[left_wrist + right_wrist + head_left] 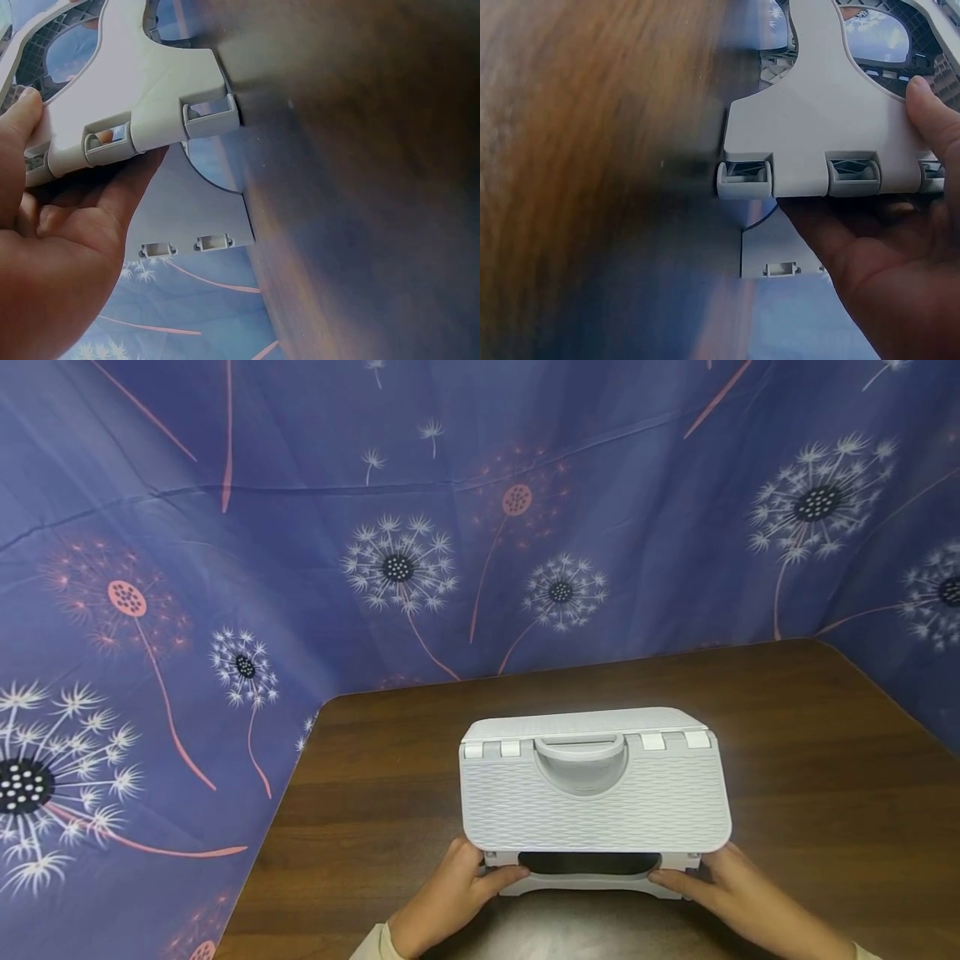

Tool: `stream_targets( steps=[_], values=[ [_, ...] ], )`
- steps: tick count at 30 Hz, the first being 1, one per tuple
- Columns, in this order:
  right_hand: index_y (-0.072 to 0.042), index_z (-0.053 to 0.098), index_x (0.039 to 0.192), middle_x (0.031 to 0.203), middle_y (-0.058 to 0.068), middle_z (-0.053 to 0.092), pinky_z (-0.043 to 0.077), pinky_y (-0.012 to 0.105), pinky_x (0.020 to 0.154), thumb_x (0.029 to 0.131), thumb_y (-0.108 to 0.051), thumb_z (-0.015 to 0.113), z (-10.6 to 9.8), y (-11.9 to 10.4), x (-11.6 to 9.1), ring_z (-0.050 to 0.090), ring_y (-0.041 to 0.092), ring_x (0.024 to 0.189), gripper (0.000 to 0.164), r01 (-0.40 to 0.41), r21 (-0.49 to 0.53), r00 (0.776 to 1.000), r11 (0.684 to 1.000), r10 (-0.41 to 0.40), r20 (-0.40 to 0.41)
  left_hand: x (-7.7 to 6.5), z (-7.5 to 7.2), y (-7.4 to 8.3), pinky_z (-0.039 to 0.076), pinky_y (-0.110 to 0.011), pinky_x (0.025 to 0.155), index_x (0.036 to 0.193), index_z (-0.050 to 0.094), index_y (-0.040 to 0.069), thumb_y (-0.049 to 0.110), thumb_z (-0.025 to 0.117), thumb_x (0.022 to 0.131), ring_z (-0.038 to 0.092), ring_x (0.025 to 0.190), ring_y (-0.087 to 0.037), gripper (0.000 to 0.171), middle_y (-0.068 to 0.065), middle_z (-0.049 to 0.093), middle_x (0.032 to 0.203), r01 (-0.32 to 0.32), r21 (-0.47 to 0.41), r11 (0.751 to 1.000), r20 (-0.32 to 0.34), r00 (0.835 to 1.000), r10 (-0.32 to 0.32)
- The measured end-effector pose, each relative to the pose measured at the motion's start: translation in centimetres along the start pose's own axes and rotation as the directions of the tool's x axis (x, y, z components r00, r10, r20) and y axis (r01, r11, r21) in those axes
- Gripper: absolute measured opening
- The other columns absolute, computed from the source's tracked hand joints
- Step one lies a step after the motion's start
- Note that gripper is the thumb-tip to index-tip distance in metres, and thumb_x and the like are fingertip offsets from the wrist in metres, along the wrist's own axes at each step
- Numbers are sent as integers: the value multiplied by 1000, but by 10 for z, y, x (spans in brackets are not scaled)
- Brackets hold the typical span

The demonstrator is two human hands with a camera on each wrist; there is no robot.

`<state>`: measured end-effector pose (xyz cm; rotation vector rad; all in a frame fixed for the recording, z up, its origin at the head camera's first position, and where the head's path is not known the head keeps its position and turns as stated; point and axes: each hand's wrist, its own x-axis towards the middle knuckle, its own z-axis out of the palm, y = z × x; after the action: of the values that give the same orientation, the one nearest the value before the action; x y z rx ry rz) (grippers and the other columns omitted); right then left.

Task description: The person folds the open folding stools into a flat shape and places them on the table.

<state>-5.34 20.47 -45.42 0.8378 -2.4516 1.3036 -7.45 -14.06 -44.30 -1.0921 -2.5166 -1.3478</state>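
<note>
A white and light grey folding step stool [592, 810] stands on the brown table, with its textured top and carry handle [581, 749] toward me in the head view. My left hand [450, 889] grips the near leg panel [588, 882] at its left side, thumb on the front. At the right side of the same panel, my right hand [723, 881] holds on in the same way. The left wrist view shows the panel's hinge slots [109, 142] above the fingers. In the right wrist view, the other leg panel [780, 244] appears beyond, standing on the table.
Behind the wooden table [390, 760] and along its left and right sides hangs a blue cloth [300, 527] printed with dandelions. The table's left edge runs down to the lower left. No other objects lie on the tabletop in view.
</note>
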Motion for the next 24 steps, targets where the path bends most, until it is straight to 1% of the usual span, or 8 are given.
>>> stream_targets(
  steps=[5, 9, 11, 16, 22, 24],
  values=[
    [-14, 46, 142, 137, -8, 51, 25, 2, 100, 78, -1, 82, 0, 0, 0, 38, -6, 130, 75, -21, 18, 1000, 1000, 20, 10, -1, 0, -1, 53, -27, 87, 127, 56, 22, 25, 71, 92, 61, 105, -5, 38, 9, 66, 120, 5, -14, 1000, 9, 1000, -5],
    [-11, 45, 142, 138, -6, 51, 26, 3, 101, 77, 3, 81, 1, 2, 0, 38, -4, 131, 76, 3, 52, 1000, 999, -4, 13, -2, 0, -1, 53, -27, 88, 127, 55, 22, 26, 70, 93, 61, 105, -5, 37, 9, 65, 120, 14, -8, 1000, 11, 1000, -14],
    [-9, 44, 143, 138, -4, 50, 27, 4, 102, 77, 4, 81, 1, 3, 0, 38, -4, 131, 77, 17, 64, 1000, 998, -18, 16, -2, 0, -1, 53, -28, 89, 128, 55, 23, 26, 70, 93, 61, 108, -6, 38, 10, 65, 122, 32, -17, 999, 16, 999, -32],
    [-8, 42, 145, 140, -4, 48, 26, 4, 102, 76, 5, 81, 0, 5, 0, 37, -3, 132, 80, 28, 61, 999, 998, -30, 22, -1, 0, -1, 52, -29, 93, 130, 54, 27, 28, 68, 94, 61, 113, -8, 39, 11, 64, 125, 65, -47, 997, 32, 997, -63],
    [-8, 40, 146, 143, -5, 46, 26, 4, 103, 77, 4, 81, -2, 4, 2, 34, -3, 135, 81, 35, 52, 999, 998, -37, 30, 1, 1, -2, 52, -30, 95, 131, 54, 26, 26, 68, 94, 60, 116, -10, 40, 10, 63, 127, 44, -52, 998, 28, 999, -43],
    [-10, 41, 145, 142, -6, 46, 26, 4, 102, 78, 3, 81, -2, 3, 3, 35, -5, 134, 79, 23, 50, 999, 999, -24, 30, 1, 1, -2, 51, -30, 95, 131, 54, 25, 26, 69, 94, 60, 116, -10, 40, 10, 64, 126, 37, -45, 998, 22, 999, -36]
  ],
)
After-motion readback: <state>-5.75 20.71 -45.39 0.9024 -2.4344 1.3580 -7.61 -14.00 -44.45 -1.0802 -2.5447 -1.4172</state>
